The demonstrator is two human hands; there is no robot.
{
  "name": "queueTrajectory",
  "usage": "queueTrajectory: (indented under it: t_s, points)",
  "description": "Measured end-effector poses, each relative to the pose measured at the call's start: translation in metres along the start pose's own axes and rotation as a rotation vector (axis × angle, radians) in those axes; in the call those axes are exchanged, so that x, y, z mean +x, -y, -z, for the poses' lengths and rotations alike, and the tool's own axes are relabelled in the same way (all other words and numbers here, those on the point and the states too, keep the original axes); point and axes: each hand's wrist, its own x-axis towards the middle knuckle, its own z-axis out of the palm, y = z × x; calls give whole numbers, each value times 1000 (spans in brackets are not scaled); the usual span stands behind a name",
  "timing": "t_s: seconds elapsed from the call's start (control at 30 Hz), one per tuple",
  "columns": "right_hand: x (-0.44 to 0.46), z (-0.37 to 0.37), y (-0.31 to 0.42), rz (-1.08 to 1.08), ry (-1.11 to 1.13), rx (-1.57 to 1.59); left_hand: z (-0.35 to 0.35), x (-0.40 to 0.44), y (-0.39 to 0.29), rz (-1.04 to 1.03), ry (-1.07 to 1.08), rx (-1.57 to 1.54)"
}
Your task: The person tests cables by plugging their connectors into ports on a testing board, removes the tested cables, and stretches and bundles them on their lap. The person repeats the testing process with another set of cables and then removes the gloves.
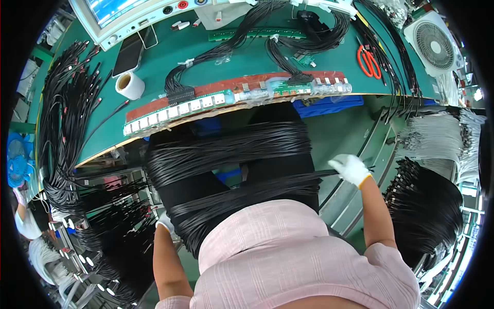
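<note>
The right hand (351, 170) closes round cables (288, 185), below the bench (288, 59) edge, near a blue bin (329, 106). The left hand's (165, 223) grip is unclear.

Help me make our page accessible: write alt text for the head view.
A person's white-gloved right hand grips black cables lying across their legs, the partly hidden left hand at the other side. Ahead, a green workbench bears a connector strip, red-handled scissors and a roll.

Gap between cable bundles (231, 149) across lap (190, 195)

green table (283, 59), pink checked shirt (278, 257), red-orange scissors (368, 63), black cables (231, 147)
</note>
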Motion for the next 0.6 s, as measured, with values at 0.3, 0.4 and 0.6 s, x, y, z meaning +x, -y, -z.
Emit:
queueTrajectory:
  t_s: [0.3, 0.4, 0.6]
  points:
    - [52, -12, 170, 853, -496, -143, -34, -59, 9, 672, 105, 1326]
    - [60, -37, 248, 978, -303, -114, -35, -76, 18, 668, 48, 1437]
    - [66, -71, 302, 782, -178, -247, -127, -152, -81, 405, -464, 1513]
